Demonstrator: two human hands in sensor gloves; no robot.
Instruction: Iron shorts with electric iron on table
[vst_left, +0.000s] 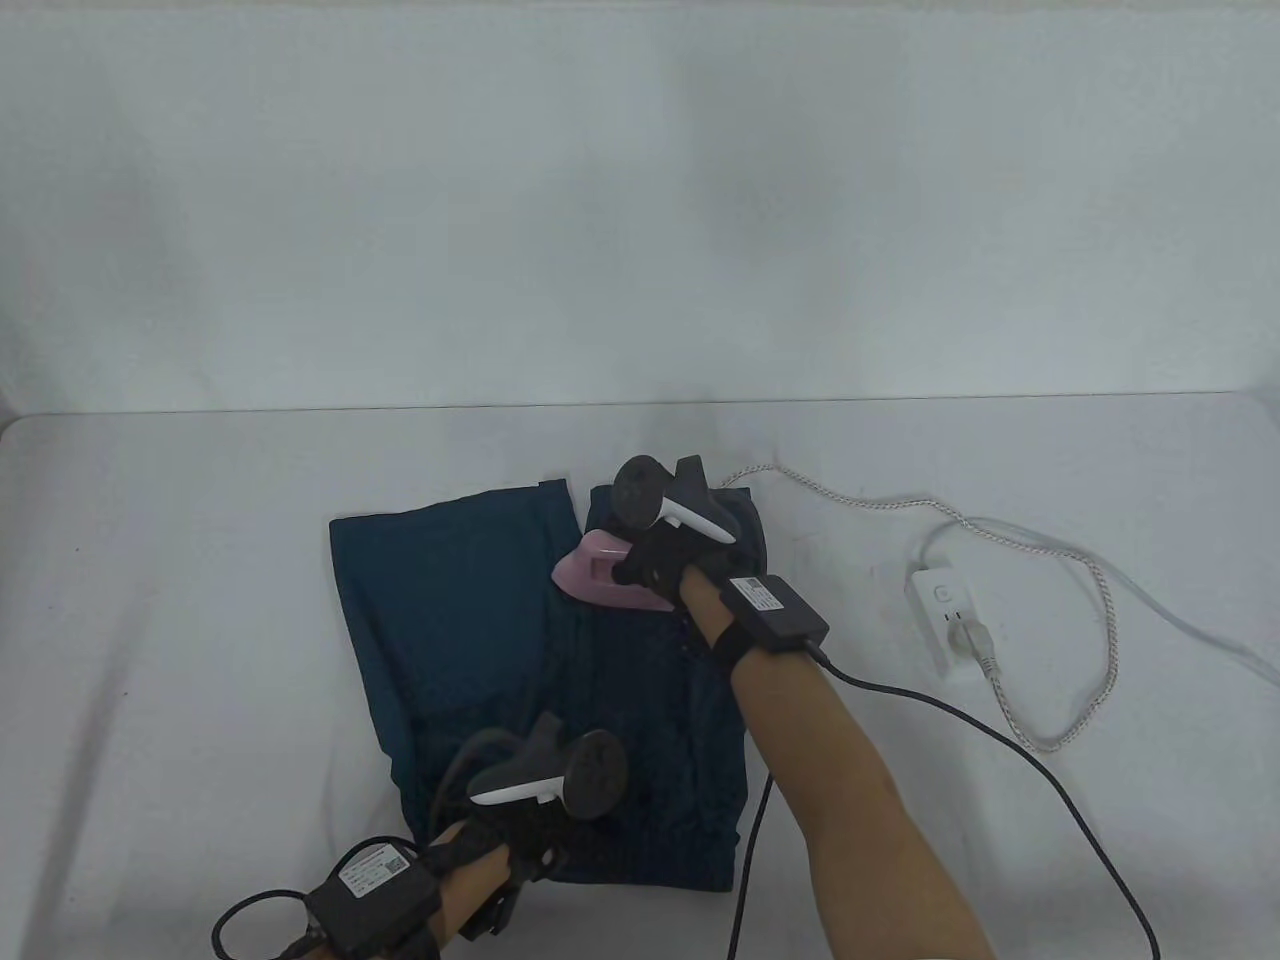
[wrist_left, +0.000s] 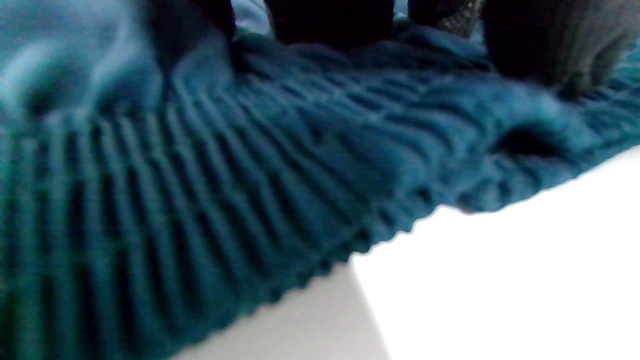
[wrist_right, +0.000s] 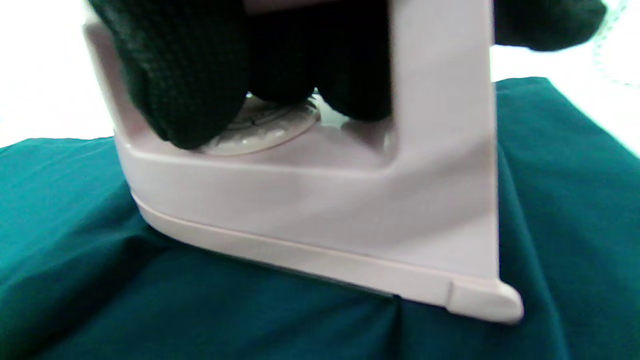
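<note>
Dark teal shorts (vst_left: 460, 620) lie flat on the white table, waistband toward me. My right hand (vst_left: 665, 560) grips the handle of a pink electric iron (vst_left: 600, 580), whose soleplate rests on the far part of the right leg. In the right wrist view my gloved fingers (wrist_right: 185, 75) wrap the iron's handle (wrist_right: 325, 220) over the teal cloth (wrist_right: 150, 310). My left hand (vst_left: 535, 830) presses down on the elastic waistband at the near edge; in the left wrist view fingertips (wrist_left: 330, 20) rest on the ribbed waistband (wrist_left: 200, 175).
The iron's white cord (vst_left: 1000, 540) runs right to a white power strip (vst_left: 945, 620) on the table's right side. A black glove cable (vst_left: 1000, 740) trails from my right wrist to the near edge. A white wall stands behind the table.
</note>
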